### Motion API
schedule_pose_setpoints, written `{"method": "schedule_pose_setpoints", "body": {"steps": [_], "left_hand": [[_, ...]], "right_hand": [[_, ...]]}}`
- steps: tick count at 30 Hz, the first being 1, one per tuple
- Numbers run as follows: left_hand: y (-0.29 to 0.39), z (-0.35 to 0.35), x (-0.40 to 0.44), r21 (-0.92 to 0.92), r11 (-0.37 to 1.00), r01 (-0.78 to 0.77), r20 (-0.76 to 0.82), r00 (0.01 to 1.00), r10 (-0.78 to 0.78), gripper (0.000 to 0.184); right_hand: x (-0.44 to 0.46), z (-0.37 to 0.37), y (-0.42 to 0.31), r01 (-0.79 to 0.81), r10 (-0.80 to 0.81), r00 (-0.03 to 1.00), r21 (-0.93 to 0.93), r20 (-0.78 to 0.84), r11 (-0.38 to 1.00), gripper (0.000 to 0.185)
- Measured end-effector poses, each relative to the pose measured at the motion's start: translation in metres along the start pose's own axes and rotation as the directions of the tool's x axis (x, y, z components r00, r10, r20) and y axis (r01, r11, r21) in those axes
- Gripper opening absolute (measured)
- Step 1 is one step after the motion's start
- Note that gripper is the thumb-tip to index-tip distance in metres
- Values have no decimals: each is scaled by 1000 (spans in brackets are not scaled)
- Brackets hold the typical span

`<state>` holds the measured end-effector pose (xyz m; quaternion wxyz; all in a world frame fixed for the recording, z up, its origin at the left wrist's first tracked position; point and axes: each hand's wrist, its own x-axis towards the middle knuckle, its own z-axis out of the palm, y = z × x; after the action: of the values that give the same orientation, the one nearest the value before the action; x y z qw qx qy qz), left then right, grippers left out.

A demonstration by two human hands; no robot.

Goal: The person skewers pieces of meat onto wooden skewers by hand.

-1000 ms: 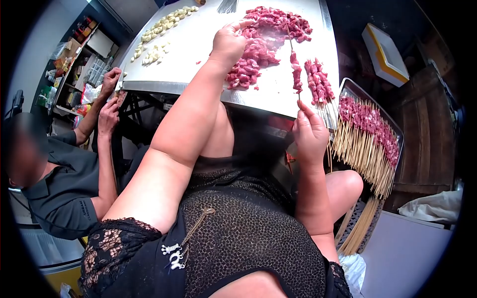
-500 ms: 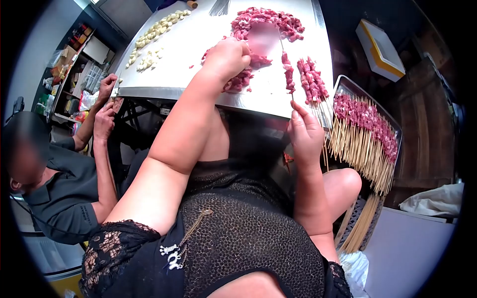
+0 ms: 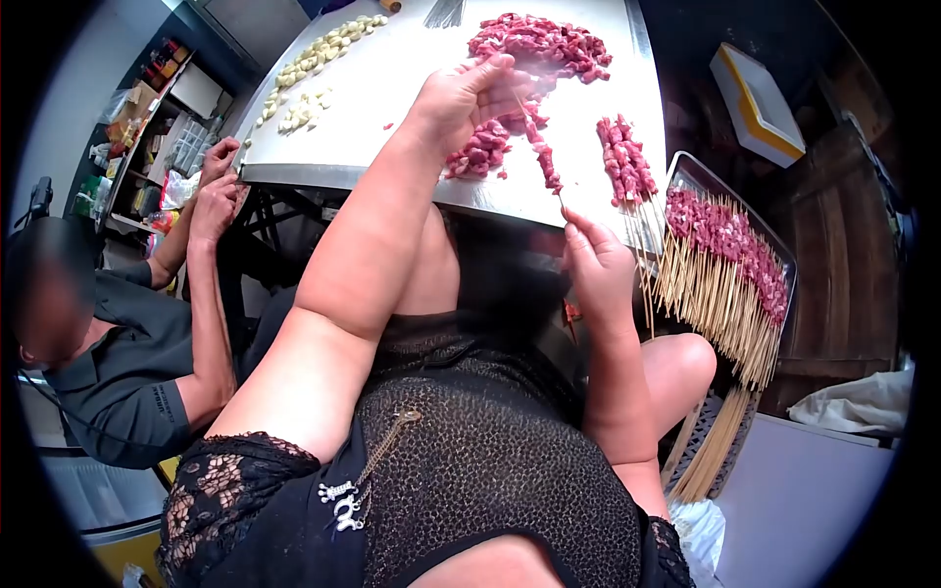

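Observation:
My right hand (image 3: 596,263) pinches the bare lower end of a meat skewer (image 3: 541,152), a thin stick threaded with pink raw meat pieces, tilted up to the left. At its upper tip, my left hand (image 3: 469,96) has its fingers closed around the stick's end; blur hides whether a meat piece is in them. Just under my left hand lies a small pile of cut raw meat (image 3: 480,149). Farther back is a larger heap of meat pieces (image 3: 549,41). To the right, several finished meat skewers (image 3: 625,162) rest side by side on the white table (image 3: 343,147).
A metal tray (image 3: 787,257) packed with meat skewers stands right of the table, above bundled bare sticks (image 3: 720,441). Peeled garlic cloves (image 3: 328,49) and thin metal rods (image 3: 446,12) lie on the table. At left sits another person (image 3: 137,363), hands at the table edge.
My left hand has gone from the meat pile to the skewer's tip, its fingers less curled. The skewer in my right hand has swung left and tilted towards my left hand.

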<state>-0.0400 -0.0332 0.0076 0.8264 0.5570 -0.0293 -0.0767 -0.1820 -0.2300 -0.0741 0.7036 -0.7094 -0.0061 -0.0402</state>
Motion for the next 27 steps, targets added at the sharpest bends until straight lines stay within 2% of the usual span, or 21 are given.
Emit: {"method": "schedule_pose_setpoints", "body": {"steps": [2,9,12,17,20,24,26,27], "left_hand": [[-1,1,-1,26,997,-76,0,997,76,24],[-1,2,-2,21,997,-71,-13,997,71,24],[-2,3,-4,-25,999,-47,10,999,48,23],[0,7,-7,-100,995,-18,27,999,21,21],[-2,14,-12,-148,989,1,8,1000,0,22],[-4,18,-11,-143,990,-10,17,1000,13,22],[-4,19,-12,-142,990,2,22,1000,1,21],[-4,19,-12,-136,991,-1,41,999,7,21]], "right_hand": [[-1,2,1,2,-2,1000,-3,-5,1000,22],[0,3,4,-36,37,999,39,-22,999,22],[0,2,1,19,-18,999,11,-36,1000,21],[2,-2,-6,186,-209,975,-233,-78,955,19],[3,-1,-6,235,-259,963,-245,-69,941,19],[4,2,-3,235,-261,961,-231,-89,944,19],[1,2,-8,106,-115,991,-114,-75,988,20],[1,2,-8,104,-113,991,-115,-72,988,20]]}}
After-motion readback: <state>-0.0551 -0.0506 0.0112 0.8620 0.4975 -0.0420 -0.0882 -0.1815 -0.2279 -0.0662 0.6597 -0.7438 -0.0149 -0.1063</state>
